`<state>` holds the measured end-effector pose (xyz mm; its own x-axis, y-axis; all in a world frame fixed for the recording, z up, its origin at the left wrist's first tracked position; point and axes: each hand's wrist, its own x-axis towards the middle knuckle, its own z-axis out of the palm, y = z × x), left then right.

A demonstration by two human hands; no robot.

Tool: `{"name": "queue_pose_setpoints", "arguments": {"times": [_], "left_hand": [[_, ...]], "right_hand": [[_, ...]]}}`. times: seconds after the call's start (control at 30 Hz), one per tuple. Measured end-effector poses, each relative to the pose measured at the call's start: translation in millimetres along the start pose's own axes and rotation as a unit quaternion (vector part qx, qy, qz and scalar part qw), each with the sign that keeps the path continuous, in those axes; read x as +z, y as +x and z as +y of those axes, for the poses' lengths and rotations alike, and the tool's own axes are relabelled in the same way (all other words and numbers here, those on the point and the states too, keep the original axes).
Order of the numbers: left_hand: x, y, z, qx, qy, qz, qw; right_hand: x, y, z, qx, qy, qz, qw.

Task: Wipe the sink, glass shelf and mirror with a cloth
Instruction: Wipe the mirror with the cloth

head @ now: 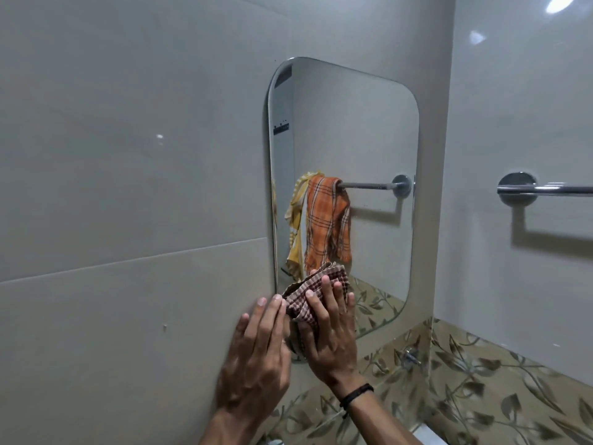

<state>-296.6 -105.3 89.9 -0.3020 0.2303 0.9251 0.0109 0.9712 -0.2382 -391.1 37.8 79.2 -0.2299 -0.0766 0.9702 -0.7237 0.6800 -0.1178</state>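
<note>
walls: large glossy pale grey tiles (128,155), thin grout lines | lower band: beige leaf-pattern tiles (500,390) along the right wall and corner | fixture: chrome towel rail (545,189) on the right wall, casting a shadow below | light: bright ceiling-lamp glare (560,3) reflected top right

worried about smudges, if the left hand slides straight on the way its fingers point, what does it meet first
Likely just bare wall tile. The left hand lies flat beside the mirror, pointing up along its left edge, though it may graze it.
</note>
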Motion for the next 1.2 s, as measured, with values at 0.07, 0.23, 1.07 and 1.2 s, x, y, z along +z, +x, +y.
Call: {"name": "queue_pose_setpoints", "arguments": {"times": [0.07, 0.23, 1.07, 1.2], "left_hand": [[1, 0, 1, -0.001, 0.009, 0.008, 1.0], [-1, 2, 2, -0.014, 0.002, 0.008, 1.0], [-23, 82, -29, 0.009, -0.09, 0.078, 0.993], [-21, 80, -29, 0.012, -0.075, 0.085, 0.993]], "right_hand": [[-2, 15, 1, -0.018, -0.006, 0.004, 1.0], [-6, 43, 3, -0.004, -0.016, 0.022, 1.0], [8, -5, -10, 0.024, 0.007, 0.002, 1.0], [7, -16, -9, 0.015, -0.012, -0.033, 0.999]]}}
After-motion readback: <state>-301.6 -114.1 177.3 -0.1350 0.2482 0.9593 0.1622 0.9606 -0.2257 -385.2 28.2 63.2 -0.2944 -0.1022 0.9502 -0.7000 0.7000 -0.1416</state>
